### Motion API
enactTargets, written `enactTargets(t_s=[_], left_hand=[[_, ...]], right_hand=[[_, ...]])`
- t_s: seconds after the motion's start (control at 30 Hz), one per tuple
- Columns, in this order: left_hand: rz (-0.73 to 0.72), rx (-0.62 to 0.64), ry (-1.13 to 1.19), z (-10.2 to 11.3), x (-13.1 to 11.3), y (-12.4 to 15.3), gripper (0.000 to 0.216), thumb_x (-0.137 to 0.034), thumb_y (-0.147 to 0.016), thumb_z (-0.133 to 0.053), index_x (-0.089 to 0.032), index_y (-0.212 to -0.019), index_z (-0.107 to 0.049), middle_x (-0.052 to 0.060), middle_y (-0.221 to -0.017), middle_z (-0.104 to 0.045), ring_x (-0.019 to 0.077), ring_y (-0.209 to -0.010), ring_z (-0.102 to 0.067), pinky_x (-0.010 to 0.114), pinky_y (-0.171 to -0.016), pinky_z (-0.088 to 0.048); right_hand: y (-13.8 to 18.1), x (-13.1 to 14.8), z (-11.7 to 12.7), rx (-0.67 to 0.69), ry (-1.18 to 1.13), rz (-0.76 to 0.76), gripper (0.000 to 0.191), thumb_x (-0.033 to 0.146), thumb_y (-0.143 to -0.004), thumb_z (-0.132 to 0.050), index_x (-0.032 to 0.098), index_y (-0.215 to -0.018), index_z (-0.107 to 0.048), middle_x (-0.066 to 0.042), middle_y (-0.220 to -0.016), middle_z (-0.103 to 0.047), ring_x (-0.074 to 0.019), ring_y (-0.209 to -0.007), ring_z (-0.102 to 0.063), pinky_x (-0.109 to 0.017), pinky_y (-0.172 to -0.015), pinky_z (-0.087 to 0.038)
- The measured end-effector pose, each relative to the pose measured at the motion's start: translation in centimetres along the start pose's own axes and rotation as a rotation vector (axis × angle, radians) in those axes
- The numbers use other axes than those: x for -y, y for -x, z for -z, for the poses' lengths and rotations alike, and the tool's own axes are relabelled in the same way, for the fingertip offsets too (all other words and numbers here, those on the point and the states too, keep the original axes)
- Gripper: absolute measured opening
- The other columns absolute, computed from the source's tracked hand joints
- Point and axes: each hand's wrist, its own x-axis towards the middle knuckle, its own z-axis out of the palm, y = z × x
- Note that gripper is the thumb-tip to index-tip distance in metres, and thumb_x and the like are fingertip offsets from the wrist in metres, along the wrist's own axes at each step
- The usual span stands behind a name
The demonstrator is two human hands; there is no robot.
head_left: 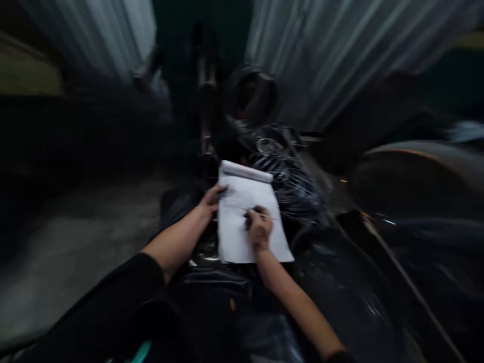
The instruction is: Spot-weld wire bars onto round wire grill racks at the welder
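Note:
A white notepad [238,227], its upper pages rolled back over the top edge, lies tilted in front of me. My left hand [214,197] grips its left edge near the top, thumb over the paper. Over the middle of the page, my right hand [260,227] is closed in a writing grip on a thin pen [271,218]. Blur hides whether the pen's tip touches the paper. Faint marks show on the upper part of the sheet, too smeared to read.
Beyond the notepad lies a bundle of dark, shiny coiled material [291,176]. Large dark rounded objects [340,272] stand at right. Pale corrugated sheeting [302,55] rises behind, and grey floor [94,252] shows at left. The scene is dim and blurred.

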Motion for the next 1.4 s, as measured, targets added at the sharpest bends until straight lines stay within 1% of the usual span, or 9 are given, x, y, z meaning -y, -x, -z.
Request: enactTargets(t_s=[0.03, 0.13, 0.27, 0.53, 0.67, 0.8, 0.93, 1.17, 1.4], left_hand=[[-0.009, -0.019, 0.008, 0.7, 0.2, -1.0, 0.042, -0.007, -0.074, -0.064, -0.013, -0.116, -0.065, 0.004, -0.074, -0.073, 0.0207, -0.067, -0.071, 0.032, -0.073, -0.059], [-0.025, 0.133, 0.033, 2.6, 0.8, -3.5, 0.049, -0.006, -0.07, -0.063, -0.015, -0.118, -0.061, 0.006, -0.08, -0.073, 0.0217, -0.067, -0.071, 0.038, -0.077, -0.059], [-0.034, 0.228, 0.052, 3.3, 1.4, -4.3, 0.045, -0.009, -0.067, -0.067, -0.017, -0.11, -0.06, 0.007, -0.083, -0.072, 0.0241, -0.07, -0.071, 0.042, -0.078, -0.059], [-0.01, 0.234, 0.07, 3.6, 1.6, -4.8, 0.045, -0.008, -0.067, -0.069, -0.017, -0.11, -0.062, 0.008, -0.086, -0.073, 0.0253, -0.072, -0.072, 0.045, -0.082, -0.058], [-0.003, 0.257, 0.091, 3.8, 1.6, -4.9, 0.045, -0.008, -0.066, -0.07, -0.017, -0.109, -0.061, 0.008, -0.088, -0.073, 0.0252, -0.074, -0.072, 0.044, -0.084, -0.058], [0.008, 0.266, 0.111, 3.8, 1.7, -5.0, 0.042, -0.007, -0.066, -0.07, -0.017, -0.106, -0.061, 0.008, -0.088, -0.073, 0.0263, -0.075, -0.072, 0.046, -0.085, -0.057], [0.008, 0.299, 0.116, 3.8, 1.8, -5.2, 0.042, -0.009, -0.066, -0.071, -0.017, -0.106, -0.061, 0.008, -0.089, -0.074, 0.0267, -0.076, -0.072, 0.049, -0.088, -0.055], [0.018, 0.315, 0.122, 3.9, 1.8, -5.2, 0.043, -0.01, -0.068, -0.07, -0.018, -0.109, -0.061, 0.007, -0.089, -0.073, 0.0259, -0.077, -0.072, 0.049, -0.093, -0.053], [0.023, 0.302, 0.131, 3.9, 1.8, -5.0, 0.044, -0.01, -0.07, -0.067, -0.017, -0.113, -0.06, 0.007, -0.088, -0.073, 0.0237, -0.074, -0.072, 0.044, -0.089, -0.055]], right_hand=[[-0.2, -0.1, 0.3, -0.015, -0.018, -0.017, 0.033, 0.04, -0.055, -0.064, 0.022, -0.077, -0.048, 0.008, -0.051, -0.054, -0.0072, -0.037, -0.038, -0.018, -0.036, -0.027], [-0.6, -0.1, 0.8, -0.04, -0.045, -0.05, 0.037, 0.038, -0.055, -0.067, 0.022, -0.08, -0.045, 0.007, -0.052, -0.057, -0.0067, -0.035, -0.038, -0.018, -0.035, -0.025], [0.1, 0.4, 1.0, -0.058, -0.062, -0.043, 0.036, 0.034, -0.055, -0.071, 0.021, -0.079, -0.047, 0.005, -0.053, -0.059, -0.0077, -0.034, -0.041, -0.019, -0.034, -0.027], [0.2, 0.4, 0.8, -0.075, 0.015, 0.046, 0.032, 0.032, -0.059, -0.076, 0.017, -0.077, -0.054, 0.003, -0.059, -0.061, -0.0075, -0.035, -0.044, -0.02, -0.034, -0.029], [0.1, 0.2, 0.8, -0.058, 0.059, 0.035, 0.031, 0.031, -0.06, -0.076, 0.017, -0.08, -0.057, 0.003, -0.062, -0.063, -0.0089, -0.035, -0.047, -0.021, -0.036, -0.034], [0.6, 0.1, 0.4, -0.024, 0.093, 0.006, 0.03, 0.031, -0.061, -0.075, 0.017, -0.081, -0.058, 0.002, -0.063, -0.065, -0.0101, -0.036, -0.049, -0.021, -0.035, -0.032], [0.9, 0.0, 0.2, -0.018, 0.147, 0.035, 0.028, 0.032, -0.064, -0.075, 0.017, -0.081, -0.059, 0.001, -0.063, -0.064, -0.0097, -0.037, -0.049, -0.021, -0.036, -0.033], [1.5, 0.0, 0.3, -0.022, 0.334, 0.078, 0.029, 0.037, -0.068, -0.076, 0.016, -0.084, -0.064, 0.001, -0.063, -0.063, -0.009, -0.041, -0.048, -0.021, -0.039, -0.037], [1.8, -0.8, 0.5, 0.023, 0.331, 0.078, 0.029, 0.039, -0.071, -0.074, 0.017, -0.086, -0.064, 0.001, -0.065, -0.064, -0.0094, -0.041, -0.048, -0.022, -0.041, -0.038]])
